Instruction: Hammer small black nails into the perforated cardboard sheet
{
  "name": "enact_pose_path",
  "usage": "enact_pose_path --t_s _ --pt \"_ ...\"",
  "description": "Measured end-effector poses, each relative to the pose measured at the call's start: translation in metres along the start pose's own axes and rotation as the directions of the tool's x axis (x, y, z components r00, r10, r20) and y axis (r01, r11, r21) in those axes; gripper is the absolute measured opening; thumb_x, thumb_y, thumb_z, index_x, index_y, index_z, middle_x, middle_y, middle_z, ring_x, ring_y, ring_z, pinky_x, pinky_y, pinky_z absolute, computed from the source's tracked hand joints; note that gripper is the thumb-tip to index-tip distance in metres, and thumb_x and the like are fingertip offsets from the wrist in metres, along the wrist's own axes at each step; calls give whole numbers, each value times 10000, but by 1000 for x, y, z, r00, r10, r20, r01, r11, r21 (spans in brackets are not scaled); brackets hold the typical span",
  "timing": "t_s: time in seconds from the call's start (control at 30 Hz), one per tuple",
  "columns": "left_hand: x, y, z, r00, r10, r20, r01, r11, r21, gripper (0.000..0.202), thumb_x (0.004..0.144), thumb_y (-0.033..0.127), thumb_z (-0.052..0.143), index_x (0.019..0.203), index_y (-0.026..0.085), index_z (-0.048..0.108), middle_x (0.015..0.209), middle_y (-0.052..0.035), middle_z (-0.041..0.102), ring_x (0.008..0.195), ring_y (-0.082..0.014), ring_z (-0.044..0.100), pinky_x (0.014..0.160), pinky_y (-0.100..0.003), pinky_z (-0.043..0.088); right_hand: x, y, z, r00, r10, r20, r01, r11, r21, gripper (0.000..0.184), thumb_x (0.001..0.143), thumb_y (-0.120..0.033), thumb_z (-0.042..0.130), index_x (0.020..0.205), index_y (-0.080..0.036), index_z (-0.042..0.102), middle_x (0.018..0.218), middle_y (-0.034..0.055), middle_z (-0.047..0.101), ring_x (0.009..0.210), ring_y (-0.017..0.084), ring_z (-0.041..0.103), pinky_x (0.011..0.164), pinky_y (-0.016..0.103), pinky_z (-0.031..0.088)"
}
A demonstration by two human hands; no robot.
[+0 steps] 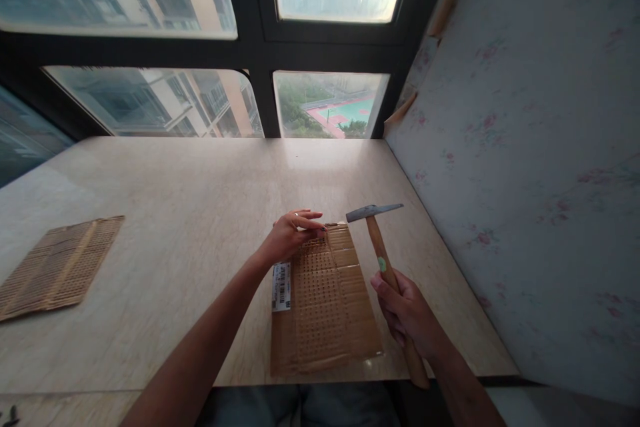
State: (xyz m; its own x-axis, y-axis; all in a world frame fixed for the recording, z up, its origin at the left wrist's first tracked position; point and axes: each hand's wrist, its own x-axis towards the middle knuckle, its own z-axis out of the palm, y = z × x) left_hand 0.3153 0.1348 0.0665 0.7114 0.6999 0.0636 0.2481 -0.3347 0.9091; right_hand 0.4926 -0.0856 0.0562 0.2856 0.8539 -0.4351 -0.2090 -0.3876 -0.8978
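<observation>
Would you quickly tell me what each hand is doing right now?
Left hand: fingers drawn together on the cardboard sheet; any grip cannot be told.
Right hand: closed around the hammer, by its handle.

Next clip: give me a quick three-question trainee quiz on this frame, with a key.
1. True or false: the right hand grips the hammer by its wooden handle.
2. The left hand touches: A) a paint tin, B) the far end of the hole-dotted cardboard, C) the hammer's head.
3. How many cardboard pieces lie on the table?
Key: 1 true; 2 B; 3 two, as a second piece lies far left.
</observation>
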Motion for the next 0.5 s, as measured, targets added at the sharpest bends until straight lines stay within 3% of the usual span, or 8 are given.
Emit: enact_pose_path --t_s 0.27,0.5 --pt "1 -8 2 999 31 19 -32 998 45 153 823 316 687 926 293 797 1198 -66 718 1257 -264 560 1102 -494 390 -1 1 1 1000 -3 7 3 1000 -17 445 823 -628 643 821 -241 422 453 -148 318 305 36 220 230 137 281" --pt "-3 -8 5 994 107 -34 -101 985 143 132 840 320 691 916 304 798 1137 -72 739 1226 -272 578 1088 -521 393 -12 -17 -5 999 -49 21 52 980 -190 471 879 -694 500 800 -241 398 530 -121 352 321 36 240 247 151 254"
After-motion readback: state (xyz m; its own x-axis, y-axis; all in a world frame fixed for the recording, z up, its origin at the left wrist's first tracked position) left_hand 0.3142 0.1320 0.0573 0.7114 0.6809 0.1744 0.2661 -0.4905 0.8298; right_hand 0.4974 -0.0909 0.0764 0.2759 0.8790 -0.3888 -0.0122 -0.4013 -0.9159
